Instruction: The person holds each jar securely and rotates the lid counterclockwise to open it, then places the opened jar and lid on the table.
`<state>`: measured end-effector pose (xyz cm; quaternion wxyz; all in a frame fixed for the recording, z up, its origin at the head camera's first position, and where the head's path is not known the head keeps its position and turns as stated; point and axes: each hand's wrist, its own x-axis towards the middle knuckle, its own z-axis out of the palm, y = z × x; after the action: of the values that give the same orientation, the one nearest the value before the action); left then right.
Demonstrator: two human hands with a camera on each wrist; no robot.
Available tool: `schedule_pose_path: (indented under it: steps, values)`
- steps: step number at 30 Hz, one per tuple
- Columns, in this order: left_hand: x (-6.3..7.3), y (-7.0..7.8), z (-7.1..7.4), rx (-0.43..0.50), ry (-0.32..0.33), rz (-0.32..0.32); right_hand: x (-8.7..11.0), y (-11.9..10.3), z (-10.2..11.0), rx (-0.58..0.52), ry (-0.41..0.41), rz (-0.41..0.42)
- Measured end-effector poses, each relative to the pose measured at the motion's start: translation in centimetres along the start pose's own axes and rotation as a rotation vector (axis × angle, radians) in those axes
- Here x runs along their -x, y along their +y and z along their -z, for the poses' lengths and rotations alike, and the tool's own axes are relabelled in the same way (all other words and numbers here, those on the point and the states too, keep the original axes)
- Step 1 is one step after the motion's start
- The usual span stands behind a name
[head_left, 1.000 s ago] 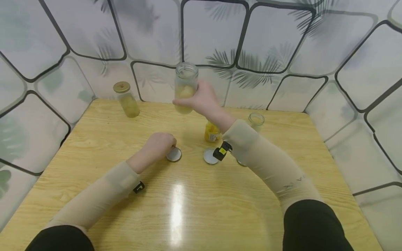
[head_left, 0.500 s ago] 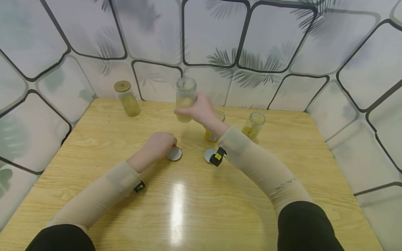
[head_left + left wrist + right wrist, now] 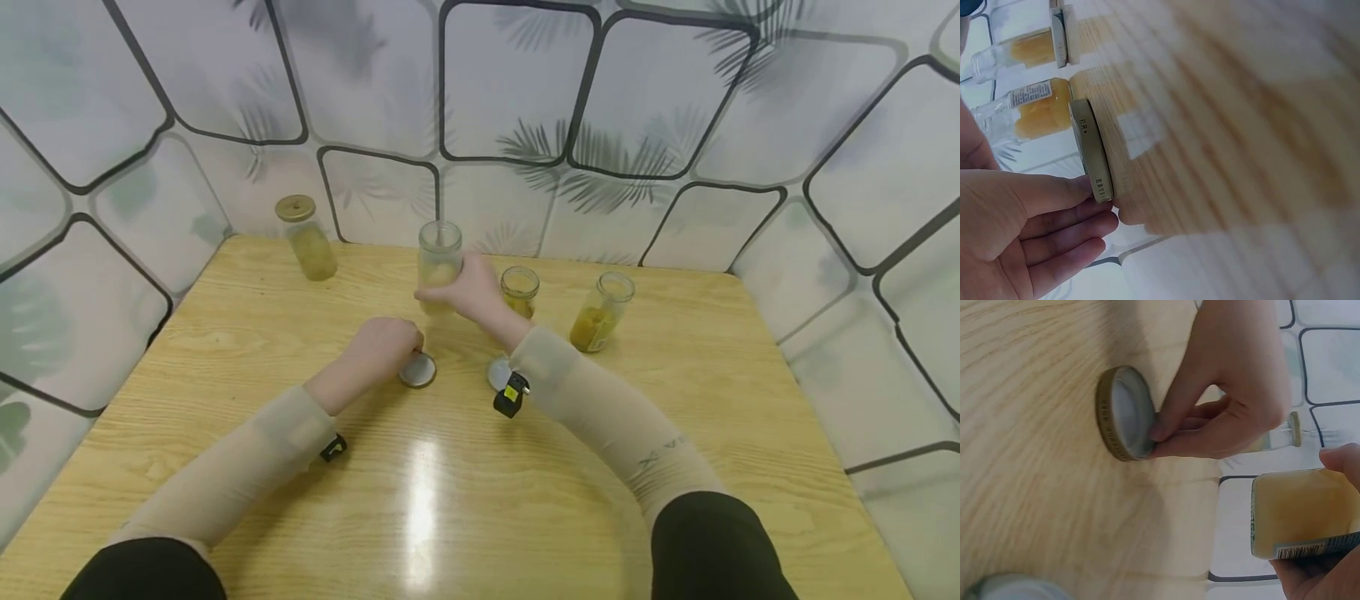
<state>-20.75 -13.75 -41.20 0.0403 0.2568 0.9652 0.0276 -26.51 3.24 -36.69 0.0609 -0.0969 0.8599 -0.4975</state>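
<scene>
My left hand [image 3: 378, 350] pinches the rim of a jar lid [image 3: 418, 371] between thumb and fingers; in the left wrist view the lid [image 3: 1092, 150] stands at the thumb's tip. My right hand [image 3: 476, 292] grips an open glass jar [image 3: 440, 242] round its side, behind the lid. Pale yellow contents and a barcode label show on this jar [image 3: 1304, 512] in the right wrist view, where its base is in sight, off the table. To its right stand two open glass jars, one in the middle [image 3: 520, 287] and one farther right [image 3: 597, 317], with yellow contents.
A jar with a gold lid [image 3: 307, 237] stands at the back left of the wooden table [image 3: 525, 500]. Another lid [image 3: 498, 372] lies by my right wrist, partly covered by the wrist camera. A patterned wall [image 3: 502, 108] closes off the back and sides.
My right hand has lowered the jar toward the table, and the right forearm has drawn left, uncovering the two open jars. My left hand stays at the lid.
</scene>
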Motion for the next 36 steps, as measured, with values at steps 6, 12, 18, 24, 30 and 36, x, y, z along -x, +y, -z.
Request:
schedule_pose_path:
  steps: [6,12,18,24,30,36]
  values:
    - [0.1,0.0,0.0,-0.011,0.015,-0.006,0.0,1.6,-1.2,0.033,-0.001,-0.013]
    - [0.0,-0.1,-0.2,-0.017,0.030,-0.012,0.0,3.0,-2.0,0.061,0.016,-0.032]
    - [0.2,-0.1,-0.2,-0.013,0.061,-0.014,0.0,4.3,-2.8,0.126,-0.011,-0.041]
    - [0.2,-0.1,-0.4,-0.013,0.078,-0.025,-0.1,5.1,-3.6,0.117,-0.017,-0.003]
    - [0.1,-0.2,-0.5,-0.017,0.075,-0.031,-0.8,5.0,-4.2,0.139,-0.025,0.027]
    - [0.1,-0.2,-0.3,-0.003,0.081,-0.026,-1.4,4.8,-4.7,0.162,-0.041,0.036]
